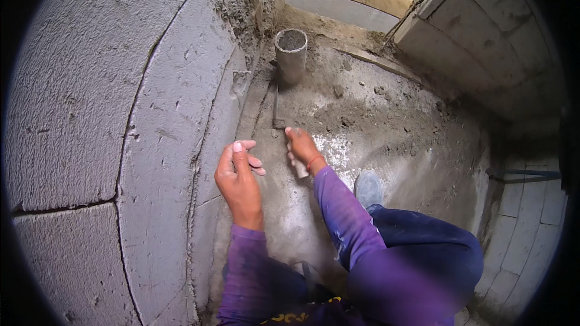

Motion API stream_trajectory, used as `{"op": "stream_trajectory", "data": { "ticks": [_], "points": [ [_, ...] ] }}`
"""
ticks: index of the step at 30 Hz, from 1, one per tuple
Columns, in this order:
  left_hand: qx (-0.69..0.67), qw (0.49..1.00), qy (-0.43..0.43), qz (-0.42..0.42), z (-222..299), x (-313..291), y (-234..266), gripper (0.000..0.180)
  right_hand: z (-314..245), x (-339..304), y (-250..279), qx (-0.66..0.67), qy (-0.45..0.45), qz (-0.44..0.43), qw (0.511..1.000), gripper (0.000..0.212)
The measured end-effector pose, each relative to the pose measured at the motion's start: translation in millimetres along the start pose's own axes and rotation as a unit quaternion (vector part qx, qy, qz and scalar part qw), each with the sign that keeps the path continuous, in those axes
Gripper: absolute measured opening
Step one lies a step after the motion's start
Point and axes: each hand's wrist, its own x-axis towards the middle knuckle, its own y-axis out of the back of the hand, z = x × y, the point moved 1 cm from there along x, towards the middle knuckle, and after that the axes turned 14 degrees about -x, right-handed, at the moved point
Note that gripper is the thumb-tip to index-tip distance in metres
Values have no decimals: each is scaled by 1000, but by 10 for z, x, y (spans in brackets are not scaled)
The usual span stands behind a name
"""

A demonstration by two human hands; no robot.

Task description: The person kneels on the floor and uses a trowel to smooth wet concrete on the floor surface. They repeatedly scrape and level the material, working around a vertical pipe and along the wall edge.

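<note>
My right hand [303, 150] is closed around the pale, rounded handle [301, 171] of a trowel. Its thin metal blade [276, 104] shows nearly edge-on, low over the dusty floor and pointing away from me toward an upright grey pipe [290, 60]. The pipe's round top faces up; whether the blade tip touches its base I cannot tell. To the left, beside the block wall [166, 121], my left hand [240, 181] is raised with loosely bent fingers apart and nothing in it.
Loose mortar crumbs [347, 122] and grit lie across the floor right of the pipe. A wooden strip [380, 60] runs along the far edge. Another block wall [477, 30] rises at the far right. My shoe [368, 189] stands right of my right hand.
</note>
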Motion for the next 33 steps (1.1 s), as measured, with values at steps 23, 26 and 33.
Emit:
{"op": "stream_trajectory", "data": {
  "ticks": [23,26,33],
  "points": [
    [-32,999,-4,10,127,53,128,39,806,-817,827,-78,-27,237,968,39],
    [-33,999,-2,10,80,103,134,39,275,-660,-36,-2,-14,29,999,40],
    [-16,1000,-14,21,64,66,177,40,336,-350,-61,36,-45,69,996,33]
  ]
}}
